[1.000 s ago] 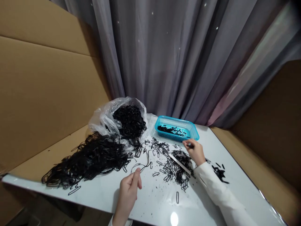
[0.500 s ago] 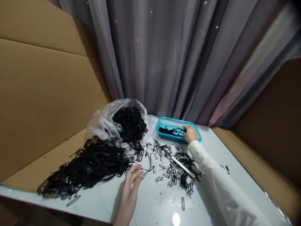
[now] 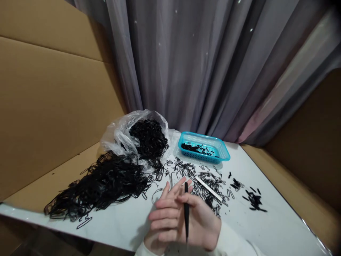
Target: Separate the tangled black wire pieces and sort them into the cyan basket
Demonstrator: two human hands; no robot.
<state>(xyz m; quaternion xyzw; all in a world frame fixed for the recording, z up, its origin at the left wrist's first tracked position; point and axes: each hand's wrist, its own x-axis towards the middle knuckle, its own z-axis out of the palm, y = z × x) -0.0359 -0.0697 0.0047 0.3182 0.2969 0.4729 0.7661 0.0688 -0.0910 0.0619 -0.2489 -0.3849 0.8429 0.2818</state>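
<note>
My right hand (image 3: 198, 218) is in front of me at the table's near side, holding a slim black pen-shaped tool (image 3: 186, 213) upright between thumb and forefinger, its other fingers stretched out. Behind it my left hand (image 3: 173, 192) is largely hidden; its visible fingers point away from me and spread apart, with nothing seen in them. Just beyond the hands lie a loose pile of small black loops (image 3: 209, 183) and a pale flat strip (image 3: 209, 188) across it. A blue basket (image 3: 222, 155) farther back holds short black pieces (image 3: 190, 147).
A clear plastic bag (image 3: 117, 137) spills black bands (image 3: 106, 185) across the left of the white table (image 3: 282, 220). Short black pieces (image 3: 254, 201) lie at the right. Cardboard walls (image 3: 53, 106) flank the table, and a grey curtain (image 3: 173, 71) hangs behind.
My right hand has come back from the blue basket to in front of my left hand, with the black tool in it. Black pieces at the right, previously behind my arm, now show.
</note>
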